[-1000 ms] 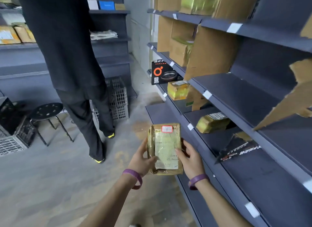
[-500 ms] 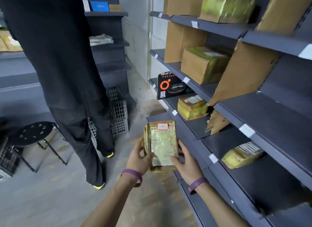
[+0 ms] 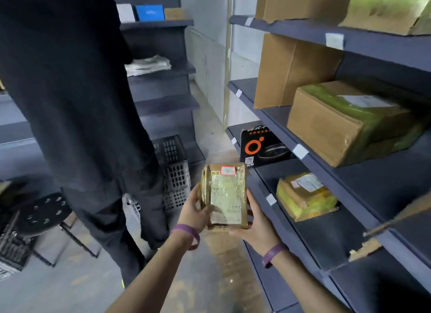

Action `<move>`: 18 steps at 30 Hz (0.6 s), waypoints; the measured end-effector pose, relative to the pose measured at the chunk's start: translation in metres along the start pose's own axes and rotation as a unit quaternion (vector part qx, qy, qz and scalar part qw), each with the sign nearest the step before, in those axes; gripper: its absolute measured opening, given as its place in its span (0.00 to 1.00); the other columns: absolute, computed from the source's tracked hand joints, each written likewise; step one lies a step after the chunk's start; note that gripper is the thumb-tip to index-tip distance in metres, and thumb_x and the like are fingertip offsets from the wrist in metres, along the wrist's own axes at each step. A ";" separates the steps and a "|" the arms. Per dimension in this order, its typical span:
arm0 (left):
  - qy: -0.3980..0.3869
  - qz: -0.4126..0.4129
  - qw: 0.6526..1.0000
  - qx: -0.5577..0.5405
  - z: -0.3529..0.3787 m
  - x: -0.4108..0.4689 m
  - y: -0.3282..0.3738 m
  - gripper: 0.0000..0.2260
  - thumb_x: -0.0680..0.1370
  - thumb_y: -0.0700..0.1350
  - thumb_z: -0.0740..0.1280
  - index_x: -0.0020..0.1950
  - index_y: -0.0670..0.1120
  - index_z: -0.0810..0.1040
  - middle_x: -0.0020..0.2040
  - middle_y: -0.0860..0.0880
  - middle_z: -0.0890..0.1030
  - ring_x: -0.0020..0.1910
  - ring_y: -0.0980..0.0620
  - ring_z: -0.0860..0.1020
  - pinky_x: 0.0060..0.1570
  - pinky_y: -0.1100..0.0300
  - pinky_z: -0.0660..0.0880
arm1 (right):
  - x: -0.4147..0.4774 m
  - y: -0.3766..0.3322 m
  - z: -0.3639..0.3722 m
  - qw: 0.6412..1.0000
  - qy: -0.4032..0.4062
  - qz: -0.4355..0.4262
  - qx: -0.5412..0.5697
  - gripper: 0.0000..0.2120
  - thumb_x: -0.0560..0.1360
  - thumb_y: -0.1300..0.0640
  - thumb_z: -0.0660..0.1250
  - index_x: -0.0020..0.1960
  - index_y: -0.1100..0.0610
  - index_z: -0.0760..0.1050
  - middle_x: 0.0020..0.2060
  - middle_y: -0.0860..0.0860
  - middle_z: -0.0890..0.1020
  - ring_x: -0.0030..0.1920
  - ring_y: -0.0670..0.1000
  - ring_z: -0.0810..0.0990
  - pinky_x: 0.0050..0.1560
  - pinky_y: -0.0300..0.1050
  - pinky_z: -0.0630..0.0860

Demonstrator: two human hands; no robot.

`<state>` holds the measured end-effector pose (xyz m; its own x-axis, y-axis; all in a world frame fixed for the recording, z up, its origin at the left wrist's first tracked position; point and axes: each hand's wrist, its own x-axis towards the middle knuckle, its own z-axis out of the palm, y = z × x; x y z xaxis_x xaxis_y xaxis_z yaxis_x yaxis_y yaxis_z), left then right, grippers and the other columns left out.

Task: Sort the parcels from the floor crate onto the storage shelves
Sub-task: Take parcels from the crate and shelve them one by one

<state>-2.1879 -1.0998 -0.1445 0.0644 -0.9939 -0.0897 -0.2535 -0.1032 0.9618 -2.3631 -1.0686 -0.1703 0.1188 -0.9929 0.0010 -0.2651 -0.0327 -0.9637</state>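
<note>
Brown tape wraps the parcel [image 3: 225, 196] that we hold upright between both palms — left hand [image 3: 194, 211] clasping one edge, right hand [image 3: 255, 221] cupping the other — label facing us, likely so we can read it. It hangs beside the shelves [image 3: 310, 160], not yet placed.

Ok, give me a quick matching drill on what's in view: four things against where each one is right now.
Things:
1. taped parcel
2. black box with orange ring
3. yellow-taped parcel
4. black stool

Places:
A. on the floor, far left
B. held in both hands
C. lying on the lower shelf, right of the held one
D. standing at the far end of that lower shelf

Pairs: 1-B, 2-D, 3-C, 4-A
</note>
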 end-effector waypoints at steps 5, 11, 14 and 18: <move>0.021 -0.002 0.999 -0.033 0.005 0.087 0.017 0.28 0.74 0.30 0.66 0.71 0.51 0.67 0.55 0.54 0.78 0.46 0.66 0.77 0.37 0.76 0.74 | 0.093 -0.005 -0.014 1.000 -0.009 -0.004 -0.001 0.49 0.61 0.54 0.79 0.62 0.18 0.53 0.56 0.24 0.74 0.58 0.33 0.76 0.51 0.32 0.77; 0.058 -0.020 0.996 -0.069 0.000 0.176 0.024 0.29 0.74 0.28 0.65 0.72 0.46 0.66 0.58 0.48 0.79 0.55 0.53 0.78 0.43 0.73 0.76 | 0.188 -0.005 -0.007 1.000 -0.027 0.003 -0.011 0.52 0.65 0.60 0.78 0.75 0.36 0.50 0.59 0.30 0.74 0.58 0.34 0.76 0.54 0.35 0.77; 0.065 -0.025 0.994 -0.081 -0.002 0.223 0.023 0.29 0.74 0.29 0.65 0.73 0.46 0.65 0.62 0.45 0.77 0.58 0.50 0.77 0.49 0.70 0.76 | 0.233 0.000 -0.002 1.000 -0.022 -0.009 -0.015 0.52 0.66 0.64 0.76 0.70 0.27 0.48 0.61 0.26 0.70 0.59 0.30 0.73 0.52 0.26 0.72; 0.045 -0.049 0.991 -0.117 0.002 0.294 0.024 0.30 0.74 0.28 0.66 0.73 0.46 0.65 0.61 0.46 0.77 0.58 0.49 0.76 0.54 0.59 0.75 | 0.299 0.006 0.002 1.000 0.005 -0.012 -0.021 0.53 0.66 0.67 0.73 0.64 0.20 0.49 0.59 0.20 0.68 0.59 0.27 0.71 0.53 0.24 0.70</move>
<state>-2.1764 -1.3943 -0.1486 0.1654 -0.9710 -0.1727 -0.0108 -0.1768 0.9842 -2.3274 -1.3650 -0.1760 0.1155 -0.9929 0.0266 -0.3020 -0.0606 -0.9514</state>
